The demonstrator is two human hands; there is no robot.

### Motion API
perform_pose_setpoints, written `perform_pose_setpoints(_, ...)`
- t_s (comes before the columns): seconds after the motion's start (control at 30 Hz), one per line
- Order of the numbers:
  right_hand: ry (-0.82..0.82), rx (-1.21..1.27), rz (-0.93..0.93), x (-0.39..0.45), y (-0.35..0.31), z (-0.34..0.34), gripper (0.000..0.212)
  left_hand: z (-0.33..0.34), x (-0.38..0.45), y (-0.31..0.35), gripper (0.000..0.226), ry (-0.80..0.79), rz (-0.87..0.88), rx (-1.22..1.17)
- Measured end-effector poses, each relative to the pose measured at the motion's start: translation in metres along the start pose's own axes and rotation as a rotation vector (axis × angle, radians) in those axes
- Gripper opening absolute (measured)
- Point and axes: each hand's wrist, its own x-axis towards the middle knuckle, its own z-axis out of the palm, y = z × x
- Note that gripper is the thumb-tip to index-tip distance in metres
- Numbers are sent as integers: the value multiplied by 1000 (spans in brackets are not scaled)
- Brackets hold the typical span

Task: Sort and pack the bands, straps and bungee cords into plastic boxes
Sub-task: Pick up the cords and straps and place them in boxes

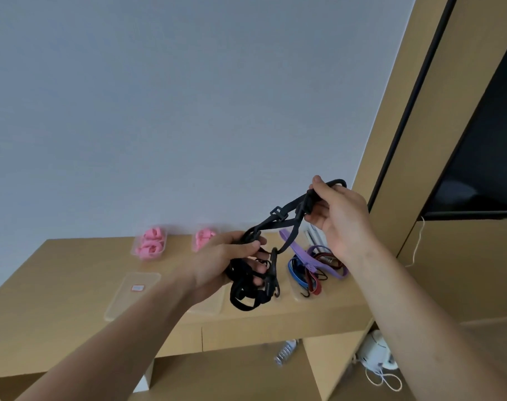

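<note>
A tangle of black bungee cords [248,287] with hooks hangs above the wooden shelf. My left hand [223,261] grips the bunched lower part of it. My right hand [339,215] is raised higher and pinches one cord end with a black hook, stretching a length between both hands. Below my right hand lies a pile of purple, blue and red straps and cords [313,267]. Two clear plastic boxes with pink bands stand at the back: one [149,243] at the left, the other [201,238] partly hidden by my left hand.
An empty clear box lid or tray [130,296] lies on the wooden shelf top [58,270]. Another clear tray is partly hidden under my left hand. A dark screen [484,157] hangs at right. White cables and a device [376,357] sit below the shelf.
</note>
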Motion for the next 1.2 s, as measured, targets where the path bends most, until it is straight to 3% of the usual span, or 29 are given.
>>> perform_pose_setpoints(0.17,-3,-5,-23,14,-1,-21,20,15,15,-9,59,-19,17,95)
perform_pose_setpoints(0.3,-3,-4,-26,18,3,-29,21,29,26,-17,53,74,66,293)
perform_pose_setpoints(0.67,-12,-23,-30,13,16,-42,24,39,46,-40,3,353,129,383)
perform_pose_setpoints(0.97,24,-248,-165,13,25,-45,25,41,48,-46,11,424,102,563)
perform_pose_setpoints(1.1,26,-307,-222,12,26,-41,25,41,44,-42,8,350,114,528)
perform_pose_setpoints(1.2,-40,-243,-179,11,21,-36,19,40,41,-36,25,286,41,541)
